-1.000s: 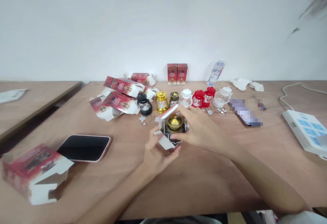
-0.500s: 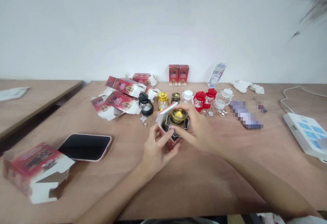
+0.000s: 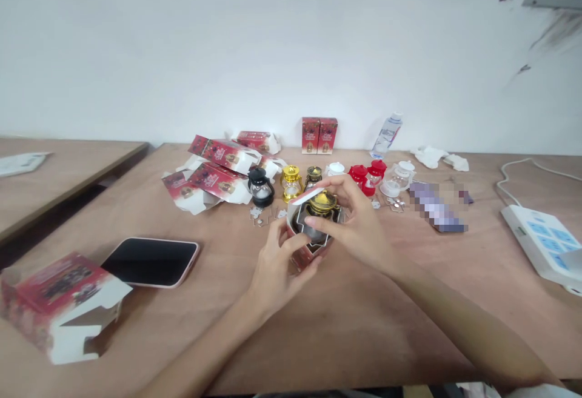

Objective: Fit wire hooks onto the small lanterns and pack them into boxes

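A small red cardboard box (image 3: 300,260) with an open white flap is tilted above the table, and my left hand (image 3: 276,268) is closed around its lower side. In the box's mouth sits a bronze-and-gold miniature lantern (image 3: 322,202), its domed cap upward. My right hand (image 3: 366,228) grips the lantern, thumb pressed on its near side and fingers curled behind. Just beyond stand a black lantern (image 3: 260,189), a gold lantern (image 3: 291,183) and a bronze lantern (image 3: 313,175). Red lanterns (image 3: 375,174) and a clear white lantern (image 3: 398,179) stand farther right.
Flattened red boxes (image 3: 222,180) lie back left; two upright boxes (image 3: 310,136) stand by the wall. Nearer left are a phone (image 3: 152,262) and an opened larger box (image 3: 68,301). A bottle (image 3: 388,134), tissues (image 3: 430,155) and a power strip (image 3: 543,243) are toward the right.
My right thumb has shifted onto the lantern's side, and more of the lantern's body shows at the box's mouth. The view has tilted slightly; the things on the table stay put.
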`<state>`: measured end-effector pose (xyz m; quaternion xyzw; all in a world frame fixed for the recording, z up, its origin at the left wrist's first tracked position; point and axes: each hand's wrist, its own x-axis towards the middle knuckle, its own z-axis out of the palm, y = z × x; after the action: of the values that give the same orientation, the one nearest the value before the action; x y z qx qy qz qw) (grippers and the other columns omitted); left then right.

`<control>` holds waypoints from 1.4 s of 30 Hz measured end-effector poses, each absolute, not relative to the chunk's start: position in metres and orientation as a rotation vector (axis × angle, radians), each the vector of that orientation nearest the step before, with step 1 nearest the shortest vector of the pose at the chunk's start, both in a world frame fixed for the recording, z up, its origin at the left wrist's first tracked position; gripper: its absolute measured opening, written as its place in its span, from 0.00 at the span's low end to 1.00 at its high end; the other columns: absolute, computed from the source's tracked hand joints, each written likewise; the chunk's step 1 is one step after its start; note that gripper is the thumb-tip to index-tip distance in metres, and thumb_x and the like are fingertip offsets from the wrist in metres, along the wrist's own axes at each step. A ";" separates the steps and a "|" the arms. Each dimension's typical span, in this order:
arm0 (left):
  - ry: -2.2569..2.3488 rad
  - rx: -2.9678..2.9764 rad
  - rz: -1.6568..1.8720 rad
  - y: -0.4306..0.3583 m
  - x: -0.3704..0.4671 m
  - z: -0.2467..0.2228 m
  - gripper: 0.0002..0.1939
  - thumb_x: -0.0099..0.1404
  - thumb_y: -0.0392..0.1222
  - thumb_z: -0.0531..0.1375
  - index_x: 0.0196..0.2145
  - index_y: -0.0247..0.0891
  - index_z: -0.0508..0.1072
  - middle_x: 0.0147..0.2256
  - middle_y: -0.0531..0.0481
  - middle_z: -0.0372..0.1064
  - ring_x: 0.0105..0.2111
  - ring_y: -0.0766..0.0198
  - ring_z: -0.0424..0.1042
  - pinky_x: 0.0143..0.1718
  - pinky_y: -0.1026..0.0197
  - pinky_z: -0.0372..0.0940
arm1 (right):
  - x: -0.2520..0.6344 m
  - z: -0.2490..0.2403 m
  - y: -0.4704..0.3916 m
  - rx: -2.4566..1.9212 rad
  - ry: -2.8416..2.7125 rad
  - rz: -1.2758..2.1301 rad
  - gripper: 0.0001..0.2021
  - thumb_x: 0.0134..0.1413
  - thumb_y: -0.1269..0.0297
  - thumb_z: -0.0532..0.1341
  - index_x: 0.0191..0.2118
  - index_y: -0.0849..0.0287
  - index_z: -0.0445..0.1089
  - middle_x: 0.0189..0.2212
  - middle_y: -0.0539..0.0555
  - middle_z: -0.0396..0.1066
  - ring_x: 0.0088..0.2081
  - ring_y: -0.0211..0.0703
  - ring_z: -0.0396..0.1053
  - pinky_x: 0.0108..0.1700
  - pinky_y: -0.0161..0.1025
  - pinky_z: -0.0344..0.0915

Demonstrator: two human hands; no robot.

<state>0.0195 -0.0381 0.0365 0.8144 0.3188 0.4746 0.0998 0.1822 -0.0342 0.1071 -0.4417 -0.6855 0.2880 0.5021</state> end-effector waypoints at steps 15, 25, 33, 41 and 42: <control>0.952 2.411 1.606 -0.033 0.018 0.022 0.26 0.55 0.39 0.65 0.48 0.43 0.58 0.49 0.44 0.58 0.50 0.56 0.65 0.42 0.53 0.69 | 0.191 0.091 -0.025 -0.966 -2.276 -0.059 0.09 0.61 0.62 0.54 0.39 0.53 0.71 0.40 0.56 0.66 0.43 0.46 0.63 0.43 0.44 0.59; 0.865 2.378 1.586 -0.034 0.016 0.018 0.37 0.53 0.38 0.65 0.56 0.44 0.53 0.52 0.41 0.59 0.52 0.53 0.64 0.45 0.50 0.69 | 0.204 0.115 -0.038 -0.955 -2.477 0.263 0.15 0.61 0.67 0.52 0.51 0.49 0.68 0.49 0.54 0.69 0.51 0.48 0.65 0.52 0.50 0.60; 0.710 2.457 1.525 -0.037 0.009 0.020 0.41 0.53 0.39 0.64 0.62 0.42 0.52 0.54 0.38 0.58 0.52 0.51 0.64 0.48 0.50 0.68 | 0.222 0.119 -0.046 -0.952 -2.306 0.625 0.21 0.62 0.74 0.46 0.57 0.49 0.60 0.53 0.50 0.68 0.52 0.40 0.67 0.51 0.41 0.65; 0.669 2.467 1.458 -0.036 0.009 0.023 0.30 0.54 0.38 0.63 0.55 0.42 0.62 0.54 0.38 0.56 0.51 0.52 0.65 0.47 0.50 0.68 | 0.227 0.116 -0.047 -0.937 -2.208 0.670 0.14 0.60 0.69 0.52 0.47 0.52 0.70 0.43 0.52 0.74 0.44 0.43 0.71 0.46 0.41 0.67; 0.669 2.447 1.462 -0.036 0.010 0.023 0.28 0.54 0.37 0.63 0.53 0.41 0.63 0.53 0.39 0.57 0.50 0.53 0.66 0.46 0.51 0.68 | 0.229 0.113 -0.046 -0.891 -2.151 0.731 0.14 0.61 0.69 0.51 0.47 0.52 0.70 0.44 0.53 0.73 0.45 0.43 0.71 0.47 0.42 0.67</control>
<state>0.0095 -0.0361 0.0232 0.8310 0.2270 0.4964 0.1067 0.2290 -0.0455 0.1126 -0.3430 -0.8277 0.2814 0.3437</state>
